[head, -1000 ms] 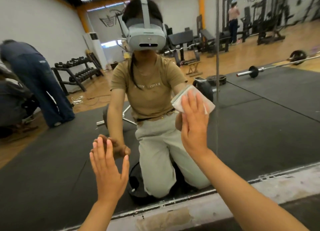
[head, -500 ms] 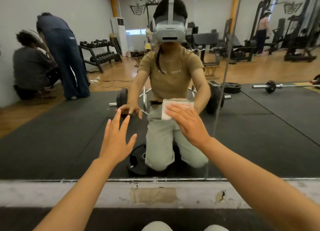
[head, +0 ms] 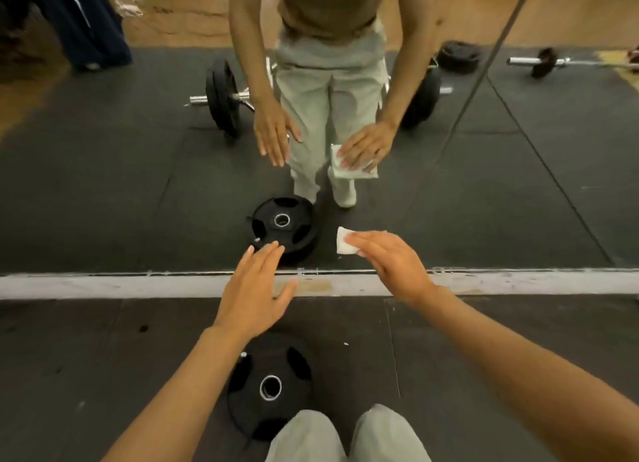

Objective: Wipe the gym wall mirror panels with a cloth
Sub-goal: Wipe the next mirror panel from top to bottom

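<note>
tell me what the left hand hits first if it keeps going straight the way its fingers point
Most likely the mirror glass itself: the left hand points forward with straight fingers just above the mirror's bottom edge. The weight plate ahead of it is only a reflection. Whether the fingertips already touch the glass is unclear.

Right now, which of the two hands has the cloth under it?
The right hand. Its straight fingers press the white cloth against the lower mirror panel. The left hand is spread open and holds nothing, above the black weight plate lying on the floor.
</note>
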Motion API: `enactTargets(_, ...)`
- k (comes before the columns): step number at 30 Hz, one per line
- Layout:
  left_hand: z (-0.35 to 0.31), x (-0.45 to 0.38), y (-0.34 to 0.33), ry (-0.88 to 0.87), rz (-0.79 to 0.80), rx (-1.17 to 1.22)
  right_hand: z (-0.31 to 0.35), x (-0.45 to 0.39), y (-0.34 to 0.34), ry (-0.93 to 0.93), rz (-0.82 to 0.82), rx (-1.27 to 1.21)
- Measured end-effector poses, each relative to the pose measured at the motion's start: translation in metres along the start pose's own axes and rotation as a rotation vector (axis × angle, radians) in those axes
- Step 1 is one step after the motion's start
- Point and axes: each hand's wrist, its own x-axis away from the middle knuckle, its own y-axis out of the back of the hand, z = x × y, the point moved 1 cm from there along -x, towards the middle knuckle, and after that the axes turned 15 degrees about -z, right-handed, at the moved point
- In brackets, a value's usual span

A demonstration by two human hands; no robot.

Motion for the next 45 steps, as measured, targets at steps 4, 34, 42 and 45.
enactTargets(4, -0.037, 0.023, 0.045, -0.111, 0.217, -0.052, 0.057, 0.024, 0.06, -0.284, 0.019, -0.051)
enactTargets(34, -0.345, -0.014, 0.041, -0.42, 0.014, -0.051, -0.007, 0.057, 0.369, -0.36, -0.09, -0.066)
enactTargets(42, -0.412, -0.142, 0.105, -0.516, -0.353, -0.123, -0.063, -0.107, 0.466, 0.204, -0.34, -0.008)
enactTargets(45, -0.428, -0.192, 0.147, -0.581, -0.484, -0.174, -0.056, -0.181, 0.503, 0.441, -0.46, 0.034)
